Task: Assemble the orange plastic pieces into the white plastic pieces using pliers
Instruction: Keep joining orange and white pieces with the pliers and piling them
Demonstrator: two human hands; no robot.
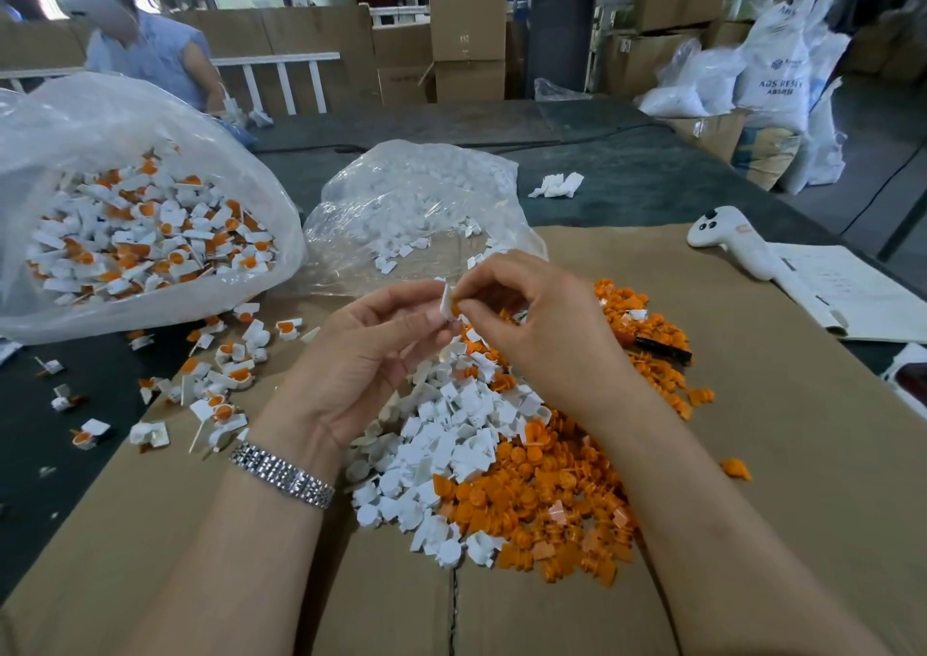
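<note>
Seemingly pliers [657, 348] half-buried among orange pieces [547, 495]

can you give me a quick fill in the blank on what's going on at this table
1. The left hand and right hand together pinch a white piece with an ______ piece pushed into it.
2. The wristwatch is on the ______ wrist.
3. The big bag of assembled pieces lies to the person's ______.
4. The loose piles of parts rest on flattened ______.

Missing words: orange; left; left; cardboard
</note>
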